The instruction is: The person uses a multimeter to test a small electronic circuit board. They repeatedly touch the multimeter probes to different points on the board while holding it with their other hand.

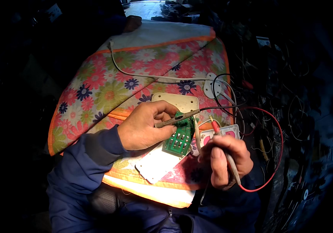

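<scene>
Circuit board (178,143) and probes (180,117) in hands (144,126)

In left hand (145,126), holds circuit board (179,144) and probe (180,117); in right hand (230,161), right of the board, another probe (215,126). Has a casing piece (154,165) under the board, a cloth (110,93) beneath, and a cable (154,76) across the cloth behind.
</scene>
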Action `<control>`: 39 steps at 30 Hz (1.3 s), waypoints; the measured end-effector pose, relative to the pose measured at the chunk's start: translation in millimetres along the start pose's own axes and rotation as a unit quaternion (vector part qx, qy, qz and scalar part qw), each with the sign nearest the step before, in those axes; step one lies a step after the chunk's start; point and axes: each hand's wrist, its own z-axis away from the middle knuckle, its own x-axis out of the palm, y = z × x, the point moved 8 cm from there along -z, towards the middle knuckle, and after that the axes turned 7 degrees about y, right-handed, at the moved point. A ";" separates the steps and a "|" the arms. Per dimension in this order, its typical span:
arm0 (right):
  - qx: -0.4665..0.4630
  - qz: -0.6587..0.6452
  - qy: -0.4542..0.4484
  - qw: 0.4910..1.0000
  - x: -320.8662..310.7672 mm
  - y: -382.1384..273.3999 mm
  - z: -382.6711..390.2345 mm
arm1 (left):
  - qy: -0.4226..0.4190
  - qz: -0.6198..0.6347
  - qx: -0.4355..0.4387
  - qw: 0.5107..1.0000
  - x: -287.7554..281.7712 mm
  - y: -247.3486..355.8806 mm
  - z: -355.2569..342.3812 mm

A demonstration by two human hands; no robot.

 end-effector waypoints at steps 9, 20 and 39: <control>-0.012 -0.033 -0.282 0.959 48.2 -3.5 20.2 | 0.020 -0.049 0.021 0.998 -1.6 3.2 0.7; 0.220 -0.075 -0.209 0.950 5.6 20.1 14.6 | 0.004 -0.050 0.036 0.998 -0.7 0.6 0.4; 0.281 -0.217 -0.079 0.931 -9.1 86.0 -14.2 | 0.036 -0.049 0.019 0.998 -0.8 -0.4 5.3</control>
